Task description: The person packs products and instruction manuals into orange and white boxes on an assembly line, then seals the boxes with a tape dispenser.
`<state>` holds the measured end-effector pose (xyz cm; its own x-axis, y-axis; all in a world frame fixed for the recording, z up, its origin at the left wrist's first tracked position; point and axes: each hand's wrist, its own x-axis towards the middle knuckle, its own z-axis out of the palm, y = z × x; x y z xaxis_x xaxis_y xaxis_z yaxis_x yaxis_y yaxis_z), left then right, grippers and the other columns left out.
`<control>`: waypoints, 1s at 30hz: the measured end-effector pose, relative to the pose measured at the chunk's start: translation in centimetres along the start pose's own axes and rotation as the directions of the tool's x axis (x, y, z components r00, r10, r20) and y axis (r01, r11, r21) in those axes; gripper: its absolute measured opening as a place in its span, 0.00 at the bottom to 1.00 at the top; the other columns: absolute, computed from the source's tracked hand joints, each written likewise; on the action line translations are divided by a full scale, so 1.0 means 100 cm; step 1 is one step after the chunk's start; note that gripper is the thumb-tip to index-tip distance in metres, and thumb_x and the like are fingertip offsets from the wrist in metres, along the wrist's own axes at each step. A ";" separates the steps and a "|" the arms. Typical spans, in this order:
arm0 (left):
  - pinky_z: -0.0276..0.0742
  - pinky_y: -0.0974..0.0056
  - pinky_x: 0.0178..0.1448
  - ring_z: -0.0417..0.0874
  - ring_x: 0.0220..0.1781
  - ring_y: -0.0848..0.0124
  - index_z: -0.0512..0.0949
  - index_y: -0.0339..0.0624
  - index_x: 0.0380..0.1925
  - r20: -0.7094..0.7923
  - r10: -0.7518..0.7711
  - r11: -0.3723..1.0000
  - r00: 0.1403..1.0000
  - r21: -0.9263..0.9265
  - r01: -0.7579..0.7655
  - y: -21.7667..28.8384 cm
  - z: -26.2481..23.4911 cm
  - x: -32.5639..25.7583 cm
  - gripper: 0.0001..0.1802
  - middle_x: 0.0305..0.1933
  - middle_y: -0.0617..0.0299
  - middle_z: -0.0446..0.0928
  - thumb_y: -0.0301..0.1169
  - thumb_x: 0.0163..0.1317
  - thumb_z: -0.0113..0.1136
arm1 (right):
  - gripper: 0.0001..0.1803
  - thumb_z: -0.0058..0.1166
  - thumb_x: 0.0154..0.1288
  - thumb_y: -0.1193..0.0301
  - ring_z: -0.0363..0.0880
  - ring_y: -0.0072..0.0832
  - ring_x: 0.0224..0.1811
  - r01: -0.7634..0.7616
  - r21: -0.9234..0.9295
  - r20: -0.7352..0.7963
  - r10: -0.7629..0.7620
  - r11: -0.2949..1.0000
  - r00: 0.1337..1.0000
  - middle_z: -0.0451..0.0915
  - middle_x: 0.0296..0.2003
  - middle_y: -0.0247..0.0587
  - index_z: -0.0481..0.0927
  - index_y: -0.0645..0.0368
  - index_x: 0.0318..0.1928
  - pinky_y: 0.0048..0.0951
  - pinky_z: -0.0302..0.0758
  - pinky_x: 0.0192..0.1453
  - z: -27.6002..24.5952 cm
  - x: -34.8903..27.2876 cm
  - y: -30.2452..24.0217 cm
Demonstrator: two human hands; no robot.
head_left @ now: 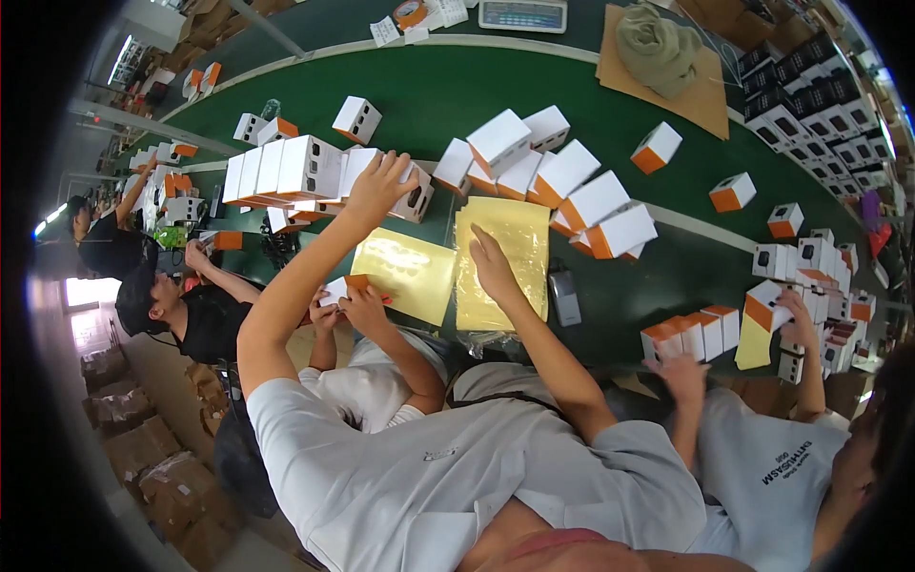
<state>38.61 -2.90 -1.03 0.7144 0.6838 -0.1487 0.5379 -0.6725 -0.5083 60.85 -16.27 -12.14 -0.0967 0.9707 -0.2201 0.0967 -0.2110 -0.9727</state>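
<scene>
Touching white boxes [310, 167], left hand [379, 183] was part-curled, couldn't tell if gripping; right hand [494, 267] had fingers extended, nothing held, over yellow sheets [526, 246].

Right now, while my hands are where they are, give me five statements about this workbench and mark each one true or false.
1. The left hand is at the row of white boxes. True.
2. The right hand is gripping a white box. False: it is over the yellow stack, with no box in it.
3. The tabletop is green. True.
4. The olive cloth hangs over the table's edge. False: it lies bunched on a flat piece of cardboard.
5. The dark grey item lies to the right of the yellow stack. True.
</scene>
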 end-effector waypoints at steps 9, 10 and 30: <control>0.34 0.47 0.78 0.46 0.78 0.56 0.59 0.53 0.67 0.408 -0.234 0.972 0.882 0.132 0.196 0.009 -0.016 0.022 0.38 0.77 0.52 0.47 0.49 0.59 0.58 | 0.19 0.51 0.69 0.64 0.74 0.40 0.55 -0.086 -0.003 -0.097 0.085 0.996 0.992 0.74 0.54 0.51 0.76 0.62 0.55 0.31 0.74 0.53 -0.091 -0.132 0.024; 0.30 0.47 0.78 0.44 0.79 0.57 0.59 0.52 0.69 0.563 -0.244 0.968 0.790 0.090 0.235 0.010 -0.035 0.035 0.41 0.78 0.54 0.45 0.54 0.58 0.56 | 0.18 0.52 0.68 0.65 0.75 0.37 0.54 -0.082 0.059 -0.144 0.090 0.995 0.985 0.74 0.54 0.48 0.76 0.61 0.54 0.31 0.75 0.51 -0.098 -0.142 0.030; 0.64 0.42 0.63 0.70 0.61 0.46 0.78 0.42 0.48 -0.069 -0.686 0.656 0.724 -0.487 0.576 0.250 -0.087 0.031 0.25 0.58 0.51 0.72 0.46 0.55 0.62 | 0.12 0.46 0.72 0.67 0.75 0.21 0.47 -0.098 0.290 -0.329 0.196 0.952 0.924 0.78 0.44 0.33 0.79 0.57 0.49 0.24 0.72 0.47 -0.143 -0.339 0.121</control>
<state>58.17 -20.08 -6.88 0.1790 0.9371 0.2996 0.9826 -0.1859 -0.0058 79.48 -50.04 -15.43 0.2558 0.8932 -0.3697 -0.1861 -0.3298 -0.9255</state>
